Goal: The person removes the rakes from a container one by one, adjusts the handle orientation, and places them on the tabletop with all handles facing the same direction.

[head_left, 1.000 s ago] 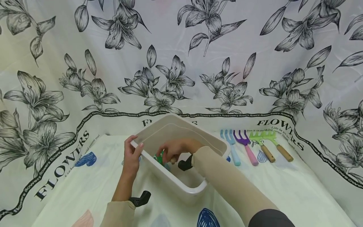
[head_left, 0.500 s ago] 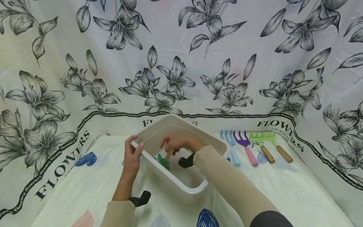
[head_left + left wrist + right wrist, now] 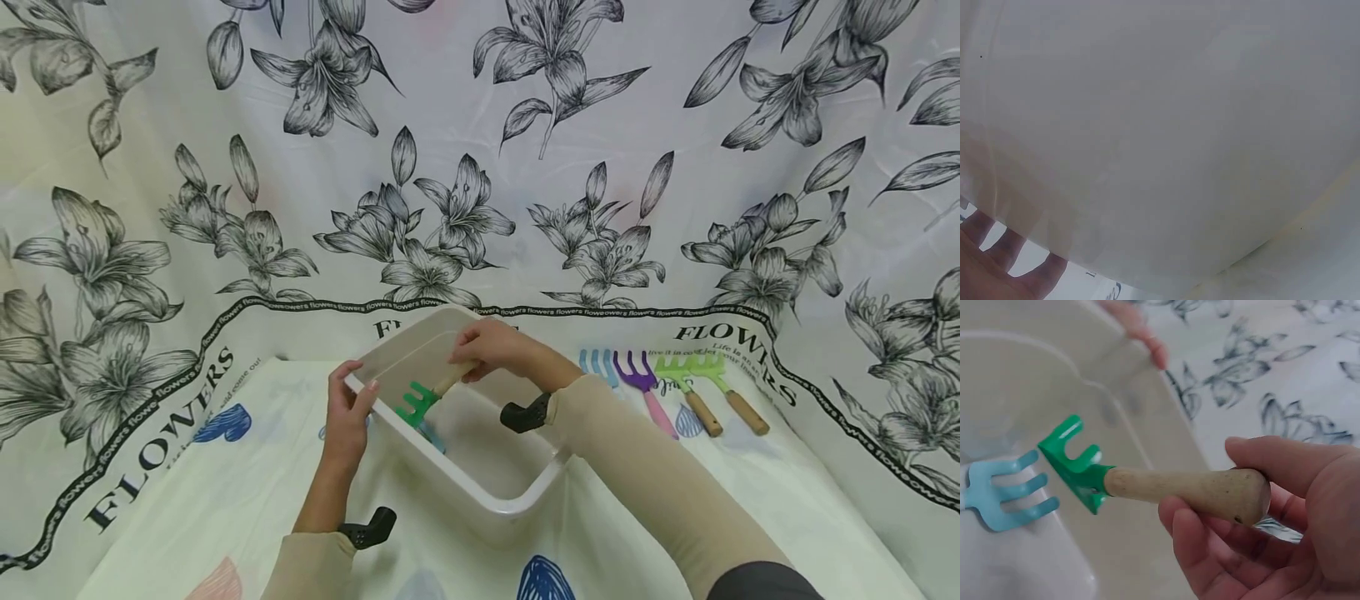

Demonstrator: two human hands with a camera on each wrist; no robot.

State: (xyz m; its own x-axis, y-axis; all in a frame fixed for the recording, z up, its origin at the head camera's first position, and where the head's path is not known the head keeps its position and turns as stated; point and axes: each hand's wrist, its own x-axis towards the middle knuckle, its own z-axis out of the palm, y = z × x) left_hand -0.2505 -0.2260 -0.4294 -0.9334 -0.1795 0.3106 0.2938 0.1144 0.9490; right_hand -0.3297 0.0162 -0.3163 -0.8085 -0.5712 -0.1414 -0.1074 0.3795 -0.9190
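My right hand (image 3: 491, 348) pinches the wooden handle end of a small green garden hand rake (image 3: 420, 403) inside a white plastic bin (image 3: 480, 493). In the right wrist view the rake's handle (image 3: 1179, 487) lies between thumb and fingers, its green tines pointing away. Below it a light blue hand rake (image 3: 1007, 494) lies on the bin's floor; its own handle is out of that view. At the left corner, my left hand (image 3: 348, 408) grips the rim, thumb over the edge. The left wrist view is mostly filled by the bin's outer wall (image 3: 1160, 137).
Right of the bin, a blue hand rake (image 3: 597, 367), a purple one with a pink handle (image 3: 658, 410) and two light green ones with wooden handles (image 3: 702, 410) lie in a row on the white cloth (image 3: 247, 492). A flower-printed curtain (image 3: 420, 83) hangs behind.
My right hand has risen and moved back and right, lifting the green hand rake, which earlier sat lower in the bin. The left hand stays on the rim.
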